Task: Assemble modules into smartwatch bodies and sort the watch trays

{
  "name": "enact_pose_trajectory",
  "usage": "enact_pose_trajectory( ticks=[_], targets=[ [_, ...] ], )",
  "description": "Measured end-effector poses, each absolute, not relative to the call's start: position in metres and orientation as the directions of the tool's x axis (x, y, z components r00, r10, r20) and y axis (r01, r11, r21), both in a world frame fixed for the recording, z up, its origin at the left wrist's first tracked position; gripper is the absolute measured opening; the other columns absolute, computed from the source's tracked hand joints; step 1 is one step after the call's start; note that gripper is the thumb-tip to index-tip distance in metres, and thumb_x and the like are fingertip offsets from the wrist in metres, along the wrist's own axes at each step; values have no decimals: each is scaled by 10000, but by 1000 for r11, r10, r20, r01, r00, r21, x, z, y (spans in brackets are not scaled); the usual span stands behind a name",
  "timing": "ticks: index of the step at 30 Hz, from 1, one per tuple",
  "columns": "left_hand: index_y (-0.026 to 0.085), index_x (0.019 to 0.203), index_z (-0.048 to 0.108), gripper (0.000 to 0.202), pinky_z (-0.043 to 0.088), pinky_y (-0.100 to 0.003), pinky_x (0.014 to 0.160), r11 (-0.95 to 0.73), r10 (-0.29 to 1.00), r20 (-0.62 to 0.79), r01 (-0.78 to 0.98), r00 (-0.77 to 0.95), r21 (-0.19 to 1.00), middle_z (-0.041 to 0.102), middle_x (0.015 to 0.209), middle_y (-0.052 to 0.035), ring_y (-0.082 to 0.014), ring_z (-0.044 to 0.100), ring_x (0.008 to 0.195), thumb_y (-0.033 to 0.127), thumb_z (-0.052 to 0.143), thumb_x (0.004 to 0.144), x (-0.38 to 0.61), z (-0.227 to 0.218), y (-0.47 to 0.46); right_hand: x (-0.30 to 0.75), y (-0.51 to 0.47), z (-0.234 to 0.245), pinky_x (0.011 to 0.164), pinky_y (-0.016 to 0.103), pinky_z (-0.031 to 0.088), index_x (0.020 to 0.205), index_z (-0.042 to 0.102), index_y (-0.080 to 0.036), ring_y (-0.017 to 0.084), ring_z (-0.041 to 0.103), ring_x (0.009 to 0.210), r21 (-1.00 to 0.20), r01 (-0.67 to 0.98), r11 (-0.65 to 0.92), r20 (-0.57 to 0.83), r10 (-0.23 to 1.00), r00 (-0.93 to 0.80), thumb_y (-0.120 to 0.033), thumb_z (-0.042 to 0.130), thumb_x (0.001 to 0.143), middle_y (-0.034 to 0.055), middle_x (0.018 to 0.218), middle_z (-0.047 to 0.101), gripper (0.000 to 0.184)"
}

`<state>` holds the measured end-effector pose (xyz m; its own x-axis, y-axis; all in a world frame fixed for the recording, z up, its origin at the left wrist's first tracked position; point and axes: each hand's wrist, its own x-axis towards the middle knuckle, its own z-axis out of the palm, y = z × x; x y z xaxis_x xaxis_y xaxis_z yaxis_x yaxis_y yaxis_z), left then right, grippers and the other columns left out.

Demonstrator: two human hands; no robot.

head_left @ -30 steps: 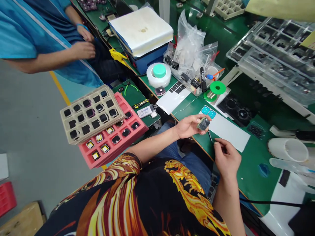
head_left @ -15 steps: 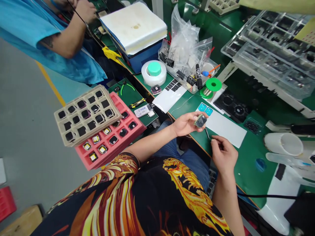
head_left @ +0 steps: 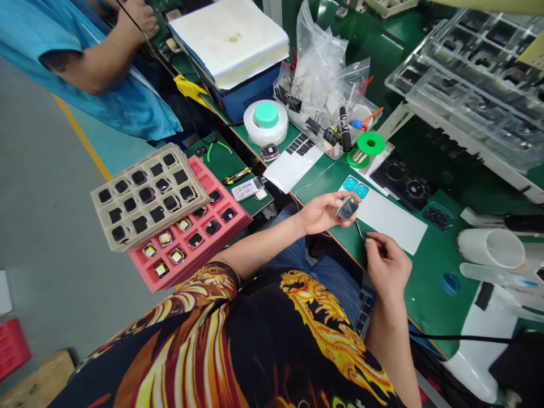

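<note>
Left hand (head_left: 323, 214) pinches a dark square module (head_left: 348, 208) between thumb and fingers; right hand (head_left: 386, 263) pinches a thin metal tool (head_left: 359, 228) just beside it, above the green bench (head_left: 429, 300).

Seemingly no legible text anywhere

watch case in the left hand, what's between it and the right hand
In the head view, a thin metal tool spans the gap between the watch case in the left hand and the right hand.
</note>
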<state>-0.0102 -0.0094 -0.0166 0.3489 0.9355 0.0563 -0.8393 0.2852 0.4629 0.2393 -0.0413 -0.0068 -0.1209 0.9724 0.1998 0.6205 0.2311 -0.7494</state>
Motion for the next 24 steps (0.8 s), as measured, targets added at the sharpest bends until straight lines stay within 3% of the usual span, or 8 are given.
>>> enact_pose_trajectory(
  ticks=[24],
  targets=[
    [126,1137,754,450,472,-352,690,304,933,33,-833,359,463,687,836,-77,-209,658,737,377,795,765,-11,-14,-10,237,-40,-5,712,306,588,1099,892,-183,174,672,675,-734,645,210,188,977,-104,-421,766,994,62,881,814,289]
  ],
)
